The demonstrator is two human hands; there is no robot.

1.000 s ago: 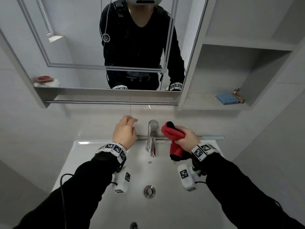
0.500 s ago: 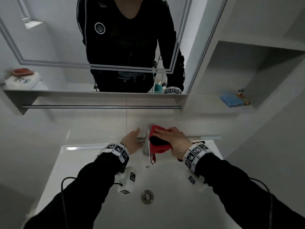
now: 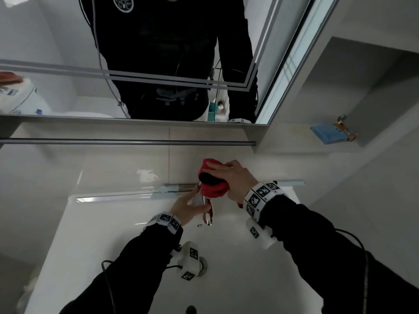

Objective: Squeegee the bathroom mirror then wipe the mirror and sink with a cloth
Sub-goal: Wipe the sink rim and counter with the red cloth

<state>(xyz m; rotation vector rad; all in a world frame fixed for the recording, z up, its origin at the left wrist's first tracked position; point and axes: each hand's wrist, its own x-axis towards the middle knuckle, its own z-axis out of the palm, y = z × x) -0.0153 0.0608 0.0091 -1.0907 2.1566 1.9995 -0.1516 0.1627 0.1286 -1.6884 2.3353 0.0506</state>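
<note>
Cloth on the tap, both hands at the sink's far edge.
The right hand (image 3: 233, 177) presses a red cloth (image 3: 213, 185) over the top of the tap (image 3: 207, 214), its grip curled round the cloth. The left hand (image 3: 189, 207) touches the tap's left side, grip wide, fingers straight. The mirror (image 3: 68, 41) hangs above the sink (image 3: 113, 234).

cloth (image 3: 213, 185) on faucet (image 3: 207, 214) | sink (image 3: 95, 223) below mirror (image 3: 56, 94)
</note>
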